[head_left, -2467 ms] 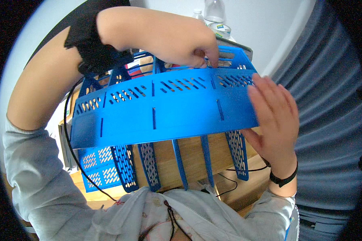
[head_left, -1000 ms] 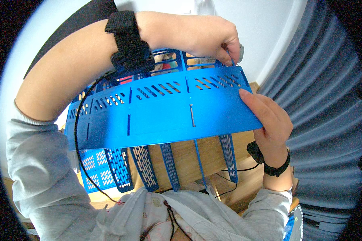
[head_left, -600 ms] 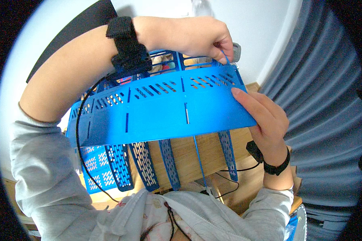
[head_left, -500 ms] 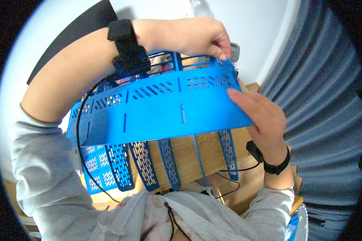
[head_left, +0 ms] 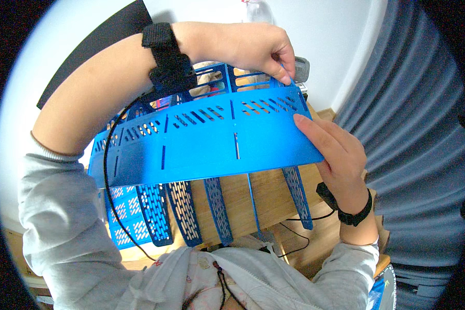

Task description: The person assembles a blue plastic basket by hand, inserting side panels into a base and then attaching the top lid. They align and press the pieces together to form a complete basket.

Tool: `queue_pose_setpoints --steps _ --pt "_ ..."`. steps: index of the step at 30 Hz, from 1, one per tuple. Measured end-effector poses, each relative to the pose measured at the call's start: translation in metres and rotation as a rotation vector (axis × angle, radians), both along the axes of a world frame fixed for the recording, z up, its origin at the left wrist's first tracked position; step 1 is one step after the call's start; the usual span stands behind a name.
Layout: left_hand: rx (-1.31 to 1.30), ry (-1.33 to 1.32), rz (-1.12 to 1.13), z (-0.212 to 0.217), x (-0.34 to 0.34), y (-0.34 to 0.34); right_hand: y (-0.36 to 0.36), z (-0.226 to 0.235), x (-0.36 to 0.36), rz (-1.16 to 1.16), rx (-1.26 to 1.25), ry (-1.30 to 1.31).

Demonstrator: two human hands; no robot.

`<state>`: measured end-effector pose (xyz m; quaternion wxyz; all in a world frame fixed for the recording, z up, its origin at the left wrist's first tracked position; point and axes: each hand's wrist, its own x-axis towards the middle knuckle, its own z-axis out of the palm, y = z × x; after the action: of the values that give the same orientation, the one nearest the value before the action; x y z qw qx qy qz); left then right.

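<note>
A blue plastic file rack [head_left: 201,139] with rows of slanted slots is tilted up in front of me, its broad solid face toward me. Several perforated blue dividers [head_left: 185,214] stick out below that face. My left hand [head_left: 276,54] reaches across over the top, its thumb and fingers pinched on the rack's far right corner. At the right end, my right hand [head_left: 341,144] grips the edge, fingers laid on the face; its thumb is mostly hidden. Behind the top edge shows an open blue frame [head_left: 227,80].
Under the rack is a wooden tabletop [head_left: 263,199]. A black cable [head_left: 106,165] runs from my left wrist strap down past the rack. To the right hangs a grey-blue curtain [head_left: 408,129]. A grey rounded object [head_left: 302,70] stands behind my left hand.
The rack and both hands have shifted very slightly, the rack's left end a little to the right. Both hands keep their hold.
</note>
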<state>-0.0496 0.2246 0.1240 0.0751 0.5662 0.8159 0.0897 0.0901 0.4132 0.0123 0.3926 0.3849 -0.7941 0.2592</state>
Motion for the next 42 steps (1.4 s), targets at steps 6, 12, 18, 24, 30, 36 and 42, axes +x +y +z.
queue_pose_setpoints --steps 6,12,18,24,30,36,42 --pt "0.061 0.013 -0.063 -0.001 -0.001 0.002 0.003 -0.003 -0.003 0.010 -0.006 -0.020" --pt "0.010 -0.034 -0.016 0.002 0.003 0.000 0.004 -0.006 -0.007 0.024 -0.007 -0.041" --pt "0.028 -0.022 -0.045 0.002 0.010 -0.002 0.003 -0.005 -0.009 0.034 -0.010 -0.080" --pt "0.021 -0.021 -0.041 0.002 0.014 -0.004 -0.001 -0.005 -0.014 0.033 -0.031 -0.076" --pt "-0.036 -0.038 -0.052 0.001 0.006 -0.005 0.001 -0.007 -0.016 0.048 -0.037 -0.130" --pt "-0.057 0.272 0.243 0.020 0.019 -0.015 0.023 0.002 -0.013 0.347 -0.432 -0.594" --pt "-0.326 -0.152 0.597 0.061 0.062 -0.070 0.020 0.020 -0.027 0.287 -0.062 -0.594"
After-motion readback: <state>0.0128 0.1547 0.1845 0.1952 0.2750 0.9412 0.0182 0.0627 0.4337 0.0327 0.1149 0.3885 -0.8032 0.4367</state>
